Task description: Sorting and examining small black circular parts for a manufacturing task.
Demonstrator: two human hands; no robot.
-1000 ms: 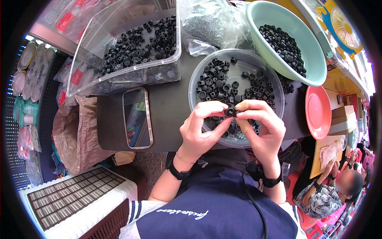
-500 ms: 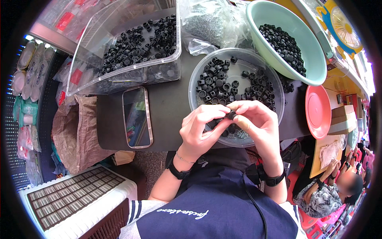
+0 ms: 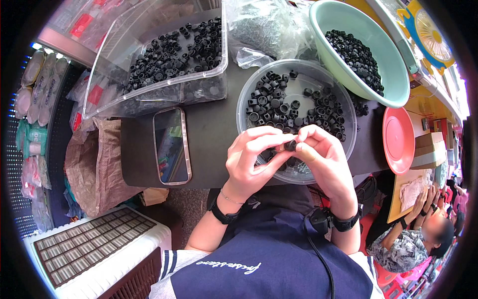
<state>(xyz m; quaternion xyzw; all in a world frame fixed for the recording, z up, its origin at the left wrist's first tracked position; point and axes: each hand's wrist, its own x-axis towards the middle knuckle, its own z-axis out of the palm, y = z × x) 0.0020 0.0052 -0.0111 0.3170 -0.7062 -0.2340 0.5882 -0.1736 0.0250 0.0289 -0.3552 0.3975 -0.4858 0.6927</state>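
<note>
1. Pegboard (image 3: 15,194) runs along your far left, hung with clear packets (image 3: 42,89).
2. Below it sits a white box (image 3: 35,245) with a brown grille, and just beyond that a brown sack (image 3: 97,172).
3. On your dark table (image 3: 214,144), a clear bin (image 3: 224,40) holds loose black caps (image 3: 194,52); your phone (image 3: 171,147) lies flat just below it.
4. Your left hand (image 3: 254,155) has its thumb and fingertips drawn into a narrow pinch on one cap (image 3: 291,145), held above the near side of the round tub.
5. Behind, a plastic bag (image 3: 269,35) of small metal pieces stands next to that tub (image 3: 299,88), which has more black caps in it.
6. Your right hand (image 3: 324,157) pinches the same cap from its side, thumb and forefinger close together; whether a second piece hides between your fingers, you cannot tell.
7. Beyond it are a tilted green basin (image 3: 343,17) of black pieces, a pink plate (image 3: 398,142), a seated person (image 3: 403,251) and a carton (image 3: 429,149).
</note>
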